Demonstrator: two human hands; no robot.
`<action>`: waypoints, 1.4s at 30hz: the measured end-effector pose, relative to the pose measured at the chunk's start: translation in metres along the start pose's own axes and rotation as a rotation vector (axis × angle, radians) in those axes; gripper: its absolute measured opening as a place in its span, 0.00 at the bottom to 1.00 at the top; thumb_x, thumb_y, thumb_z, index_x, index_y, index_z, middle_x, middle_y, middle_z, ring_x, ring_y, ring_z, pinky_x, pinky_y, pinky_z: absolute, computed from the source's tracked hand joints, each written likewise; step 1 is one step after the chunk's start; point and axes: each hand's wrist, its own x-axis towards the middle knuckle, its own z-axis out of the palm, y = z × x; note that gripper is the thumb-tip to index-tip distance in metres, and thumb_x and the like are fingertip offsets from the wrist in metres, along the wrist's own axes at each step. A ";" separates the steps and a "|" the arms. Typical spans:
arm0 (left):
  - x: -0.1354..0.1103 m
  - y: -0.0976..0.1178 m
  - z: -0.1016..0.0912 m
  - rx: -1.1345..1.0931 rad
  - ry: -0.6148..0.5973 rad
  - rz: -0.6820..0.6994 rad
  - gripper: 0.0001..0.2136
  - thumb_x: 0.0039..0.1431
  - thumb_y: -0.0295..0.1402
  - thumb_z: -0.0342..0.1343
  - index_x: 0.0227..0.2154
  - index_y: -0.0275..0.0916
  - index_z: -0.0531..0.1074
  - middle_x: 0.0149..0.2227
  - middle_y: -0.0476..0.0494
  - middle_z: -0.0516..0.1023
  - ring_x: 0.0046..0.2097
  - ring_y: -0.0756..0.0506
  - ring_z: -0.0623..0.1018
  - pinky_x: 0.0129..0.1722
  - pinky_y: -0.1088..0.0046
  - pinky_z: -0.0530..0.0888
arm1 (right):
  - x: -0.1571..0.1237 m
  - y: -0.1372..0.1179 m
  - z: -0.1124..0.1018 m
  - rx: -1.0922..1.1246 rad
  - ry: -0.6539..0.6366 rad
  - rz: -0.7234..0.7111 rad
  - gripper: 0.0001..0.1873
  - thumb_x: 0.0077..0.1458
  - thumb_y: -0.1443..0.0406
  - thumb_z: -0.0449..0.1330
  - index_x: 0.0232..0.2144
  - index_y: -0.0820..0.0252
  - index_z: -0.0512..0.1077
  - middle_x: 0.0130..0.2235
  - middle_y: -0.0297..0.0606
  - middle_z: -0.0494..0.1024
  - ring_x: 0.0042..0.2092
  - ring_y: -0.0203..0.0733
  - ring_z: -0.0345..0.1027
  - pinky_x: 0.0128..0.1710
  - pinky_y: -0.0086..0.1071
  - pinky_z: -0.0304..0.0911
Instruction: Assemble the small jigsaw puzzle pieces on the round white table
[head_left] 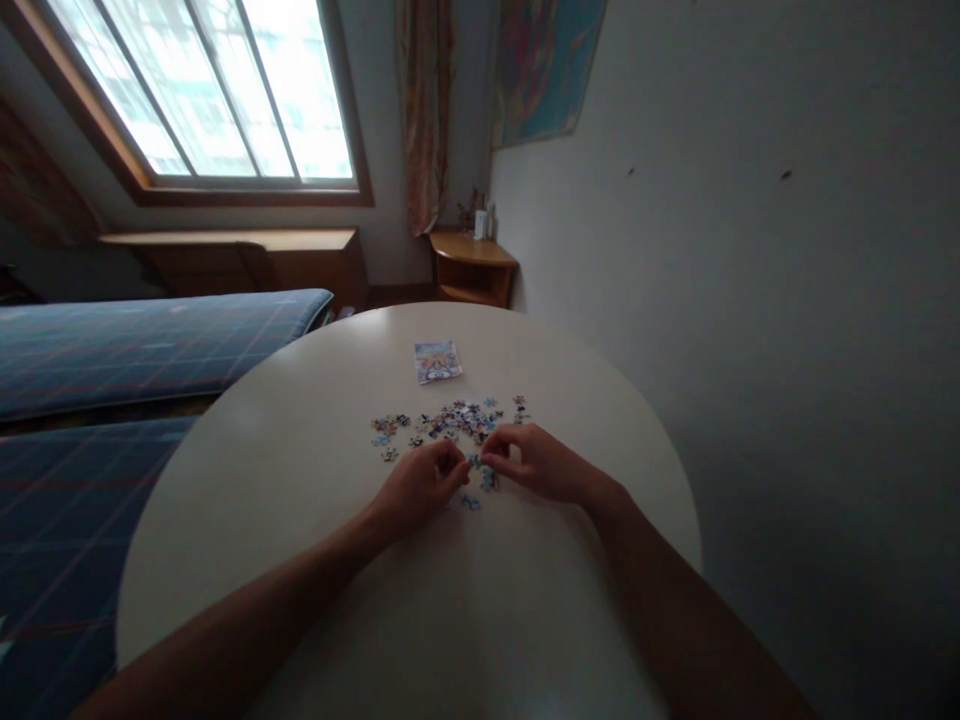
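Nearside of the multicoloured jigsaw-piece heap (463, 419), seemingly mostly unjoined, a small blue knobbed piece (474, 461) is pinched by right hand (529, 458); left hand (421, 481) curled, hold unclear.

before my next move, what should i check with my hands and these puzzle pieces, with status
1. Left grip near the pieces: ok, at their near edge.
2. Right grip near the left one: ok, fingertips close together.
3. Piece held in either grip: cannot tell, too small and dim.
4. Picture sheet uncovered: ok, beyond the main pile.
5. All pieces in one pile: not ok, a loose piece lies nearer you.
6. Pieces on the table joined: cannot tell.
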 end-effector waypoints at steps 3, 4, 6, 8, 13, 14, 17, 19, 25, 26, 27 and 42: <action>-0.002 -0.001 -0.002 0.166 0.067 0.087 0.05 0.59 0.33 0.55 0.30 0.40 0.74 0.30 0.46 0.79 0.35 0.45 0.76 0.40 0.69 0.70 | 0.000 0.001 0.000 -0.022 -0.029 0.009 0.07 0.59 0.64 0.58 0.34 0.62 0.75 0.32 0.36 0.77 0.33 0.35 0.67 0.35 0.28 0.60; -0.003 -0.002 -0.003 0.198 0.081 0.119 0.04 0.58 0.33 0.56 0.31 0.40 0.74 0.32 0.46 0.79 0.37 0.45 0.76 0.42 0.68 0.70 | -0.001 0.000 0.001 -0.034 -0.041 0.016 0.07 0.59 0.65 0.58 0.34 0.62 0.75 0.31 0.36 0.76 0.33 0.35 0.67 0.35 0.28 0.60; -0.003 -0.003 -0.005 0.213 0.075 0.154 0.03 0.58 0.33 0.57 0.33 0.40 0.74 0.33 0.46 0.79 0.38 0.44 0.76 0.44 0.66 0.70 | -0.001 -0.002 0.001 -0.054 -0.055 0.035 0.07 0.58 0.65 0.58 0.34 0.62 0.76 0.30 0.36 0.76 0.32 0.35 0.66 0.34 0.28 0.59; -0.003 -0.005 -0.006 0.201 0.042 0.166 0.03 0.59 0.32 0.58 0.35 0.41 0.74 0.35 0.46 0.79 0.40 0.44 0.76 0.44 0.66 0.70 | -0.001 -0.004 0.001 -0.071 -0.059 0.048 0.06 0.57 0.66 0.59 0.33 0.62 0.76 0.30 0.35 0.76 0.31 0.34 0.66 0.34 0.28 0.58; -0.001 -0.009 -0.004 0.183 -0.019 0.171 0.05 0.61 0.32 0.58 0.39 0.43 0.75 0.37 0.47 0.80 0.42 0.44 0.77 0.46 0.66 0.69 | 0.001 -0.003 0.005 -0.136 -0.058 0.026 0.07 0.57 0.66 0.60 0.33 0.62 0.78 0.31 0.36 0.77 0.31 0.33 0.66 0.34 0.27 0.57; -0.001 -0.010 -0.003 0.187 -0.019 0.166 0.05 0.61 0.32 0.58 0.40 0.43 0.75 0.37 0.48 0.80 0.41 0.45 0.77 0.46 0.66 0.70 | 0.001 -0.001 0.006 -0.147 -0.057 0.021 0.07 0.57 0.65 0.59 0.34 0.62 0.78 0.31 0.36 0.77 0.31 0.34 0.66 0.34 0.27 0.57; 0.000 -0.011 -0.001 0.204 -0.013 0.150 0.06 0.60 0.31 0.59 0.40 0.43 0.76 0.36 0.48 0.80 0.40 0.45 0.77 0.46 0.67 0.70 | 0.002 0.004 0.010 -0.168 -0.058 0.013 0.08 0.58 0.64 0.59 0.35 0.61 0.78 0.31 0.36 0.77 0.31 0.34 0.67 0.34 0.28 0.57; 0.001 -0.012 0.000 0.212 -0.001 0.143 0.06 0.60 0.30 0.59 0.39 0.43 0.77 0.36 0.48 0.80 0.40 0.45 0.77 0.46 0.67 0.70 | 0.003 0.005 0.011 -0.166 -0.055 0.005 0.08 0.58 0.64 0.59 0.35 0.60 0.78 0.31 0.36 0.77 0.31 0.34 0.67 0.34 0.27 0.57; 0.001 -0.012 -0.001 0.226 0.006 0.143 0.06 0.59 0.29 0.58 0.37 0.43 0.77 0.35 0.48 0.81 0.40 0.45 0.77 0.46 0.66 0.70 | 0.000 -0.001 0.002 -0.192 -0.054 0.025 0.06 0.55 0.65 0.63 0.35 0.60 0.79 0.32 0.36 0.77 0.33 0.35 0.68 0.36 0.28 0.58; 0.000 -0.011 -0.001 0.225 0.003 0.140 0.06 0.59 0.29 0.58 0.37 0.43 0.78 0.35 0.48 0.81 0.40 0.45 0.77 0.46 0.66 0.70 | -0.001 -0.002 0.001 -0.209 -0.064 0.027 0.07 0.53 0.64 0.65 0.35 0.59 0.79 0.33 0.36 0.77 0.33 0.35 0.68 0.37 0.29 0.58; 0.000 -0.010 -0.002 0.227 0.000 0.138 0.05 0.59 0.29 0.58 0.37 0.43 0.78 0.35 0.48 0.81 0.40 0.45 0.77 0.46 0.66 0.70 | -0.002 -0.002 -0.001 -0.227 -0.073 0.029 0.08 0.52 0.63 0.67 0.35 0.59 0.79 0.33 0.36 0.77 0.34 0.36 0.68 0.38 0.30 0.58; -0.005 -0.020 -0.008 0.226 -0.076 0.294 0.09 0.59 0.27 0.58 0.41 0.44 0.76 0.43 0.48 0.81 0.48 0.43 0.76 0.52 0.65 0.69 | -0.008 0.001 -0.010 -0.286 -0.042 0.061 0.09 0.52 0.63 0.67 0.38 0.55 0.80 0.39 0.36 0.78 0.40 0.40 0.70 0.48 0.36 0.57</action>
